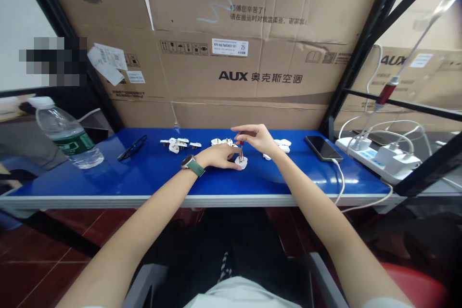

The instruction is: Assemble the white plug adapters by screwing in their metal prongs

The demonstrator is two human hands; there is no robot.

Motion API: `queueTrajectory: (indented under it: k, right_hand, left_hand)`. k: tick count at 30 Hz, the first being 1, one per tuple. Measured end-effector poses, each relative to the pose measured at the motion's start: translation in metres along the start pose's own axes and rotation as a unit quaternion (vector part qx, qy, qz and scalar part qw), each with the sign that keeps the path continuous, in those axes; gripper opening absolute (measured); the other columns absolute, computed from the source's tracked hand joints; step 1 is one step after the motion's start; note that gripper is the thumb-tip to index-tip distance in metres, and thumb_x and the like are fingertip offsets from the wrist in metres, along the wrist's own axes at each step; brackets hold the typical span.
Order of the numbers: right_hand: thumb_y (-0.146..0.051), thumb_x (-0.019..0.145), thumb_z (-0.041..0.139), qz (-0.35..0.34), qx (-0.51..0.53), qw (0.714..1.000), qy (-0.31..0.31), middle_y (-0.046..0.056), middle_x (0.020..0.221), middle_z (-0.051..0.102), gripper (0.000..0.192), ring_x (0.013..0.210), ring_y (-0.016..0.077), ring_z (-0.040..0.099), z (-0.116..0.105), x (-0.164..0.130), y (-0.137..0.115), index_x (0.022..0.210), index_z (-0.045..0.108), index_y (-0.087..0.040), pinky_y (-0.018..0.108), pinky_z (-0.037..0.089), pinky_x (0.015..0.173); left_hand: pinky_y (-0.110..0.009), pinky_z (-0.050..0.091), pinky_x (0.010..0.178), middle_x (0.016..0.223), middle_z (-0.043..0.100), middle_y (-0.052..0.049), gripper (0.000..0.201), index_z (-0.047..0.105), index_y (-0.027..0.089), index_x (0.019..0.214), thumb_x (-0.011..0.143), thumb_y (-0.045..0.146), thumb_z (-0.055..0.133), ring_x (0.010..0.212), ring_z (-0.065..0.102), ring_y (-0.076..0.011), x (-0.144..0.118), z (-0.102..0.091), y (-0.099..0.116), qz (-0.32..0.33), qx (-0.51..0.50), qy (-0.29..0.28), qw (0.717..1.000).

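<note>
Two hands meet over one white piece (243, 164) on the blue table (151, 178); from my end I read the right hand (260, 139) as pinching the red handle of a slim screwdriver (241, 144) between thumb and fingertips, shaft roughly upright, tip down at the piece, perhaps so it lines up squarely; the left hand (216, 156) lays its thumb against the near-left edge, fingers curled toward the far side, presumably for steadiness, though I cannot tell how firmly they press; just behind it sit more white parts (217, 141), and I see a left cluster (176, 145) and a right group (283, 144) set apart, maybe to avoid mixing; farther left lie dark glasses (133, 148), with a water bottle (67, 134) beyond; to the right, a phone (322, 148) with its cable plugged in lies near the power strip (371, 156), likely for easy charging; behind everything a cardboard panel (267, 33) seems to serve as a back wall.
</note>
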State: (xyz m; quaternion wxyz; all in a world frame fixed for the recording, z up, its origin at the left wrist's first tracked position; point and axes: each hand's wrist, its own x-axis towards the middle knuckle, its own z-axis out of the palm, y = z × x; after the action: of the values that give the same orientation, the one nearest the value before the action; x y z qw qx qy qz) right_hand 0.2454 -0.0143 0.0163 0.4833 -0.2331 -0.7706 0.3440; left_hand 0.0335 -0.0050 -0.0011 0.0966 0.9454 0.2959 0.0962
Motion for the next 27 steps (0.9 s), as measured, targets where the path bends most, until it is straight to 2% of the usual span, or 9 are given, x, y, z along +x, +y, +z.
queueTrajectory:
  k: [9,11,13,16,18,21,24,27]
  right_hand:
    - [-0.037,0.083,0.078,0.004,0.011,1.0,0.003,0.007,0.087,0.078,0.033,0.075,0.0195,0.071,0.003,0.0,-0.001,0.109,0.08,-0.017,0.033,0.059,0.072]
    - [-0.039,0.083,0.078,0.0,0.022,1.0,0.02,0.006,0.086,0.077,0.034,0.073,0.0189,0.071,0.005,0.001,0.0,0.108,0.078,-0.017,0.033,0.059,0.07]
    - [-0.042,0.084,0.078,-0.014,0.042,0.996,0.072,0.006,0.085,0.075,0.038,0.072,0.0187,0.071,0.004,0.004,0.004,0.112,0.074,-0.018,0.032,0.059,0.069]
    - [-0.049,0.089,0.072,-0.042,0.075,0.972,0.22,0.005,0.091,0.072,0.043,0.075,0.0174,0.071,-0.006,0.01,0.017,0.121,0.063,-0.021,0.031,0.059,0.069]
    - [-0.053,0.093,0.064,-0.056,0.074,0.942,0.323,0.003,0.092,0.067,0.041,0.076,0.0154,0.068,-0.017,0.012,0.028,0.121,0.056,-0.024,0.028,0.058,0.068]
    - [-0.052,0.096,0.058,-0.043,0.047,0.913,0.404,0.001,0.088,0.062,0.034,0.069,0.0144,0.062,-0.032,0.013,0.04,0.117,0.053,-0.025,0.026,0.053,0.061]
    - [-0.044,0.1,0.051,-0.021,-0.059,0.921,0.385,0.004,0.091,0.063,0.024,0.073,0.0172,0.06,-0.037,0.011,0.042,0.11,0.056,-0.023,0.029,0.05,0.066]
    - [-0.029,0.098,0.052,0.017,-0.228,0.936,0.269,0.008,0.098,0.069,0.013,0.09,0.0217,0.063,-0.032,0.008,0.037,0.101,0.062,-0.021,0.032,0.05,0.081]
  left_hand:
    - [-0.029,0.031,0.06,0.072,0.061,0.0,0.048,0.07,0.025,0.112,0.086,0.066,0.066,0.064,0.055,-0.0179,-0.001,-0.001,0.003,-0.001,0.037,0.004,0.999]
    - [-0.029,0.031,0.06,0.076,0.063,-0.001,0.048,0.069,0.025,0.114,0.087,0.065,0.066,0.067,0.058,-0.0186,-0.001,-0.002,0.004,-0.001,0.046,0.009,0.999]
    - [-0.028,0.031,0.061,0.077,0.065,-0.001,0.049,0.067,0.026,0.116,0.087,0.065,0.065,0.07,0.061,-0.0197,-0.001,-0.004,0.004,-0.006,0.059,0.027,0.998]
    - [-0.028,0.032,0.062,0.079,0.068,-0.001,0.051,0.064,0.027,0.12,0.089,0.067,0.063,0.074,0.065,-0.0216,-0.002,-0.009,0.003,-0.035,0.089,0.083,0.992]
    - [-0.029,0.032,0.062,0.084,0.071,-0.002,0.049,0.063,0.028,0.121,0.089,0.066,0.063,0.077,0.067,-0.0232,-0.003,-0.012,-0.001,-0.075,0.11,0.135,0.982]
    - [-0.029,0.032,0.062,0.091,0.073,-0.005,0.045,0.061,0.027,0.119,0.091,0.063,0.062,0.084,0.07,-0.0265,-0.005,-0.016,-0.012,-0.165,0.13,0.208,0.956]
    - [-0.031,0.039,0.066,0.099,0.074,-0.011,0.045,0.06,0.023,0.119,0.094,0.061,0.056,0.09,0.071,-0.03,-0.009,-0.019,-0.025,-0.254,0.135,0.238,0.928]
    - [-0.036,0.048,0.075,0.108,0.074,-0.019,0.047,0.062,0.017,0.117,0.095,0.059,0.053,0.099,0.072,-0.0354,-0.015,-0.02,-0.036,-0.356,0.156,0.216,0.896]
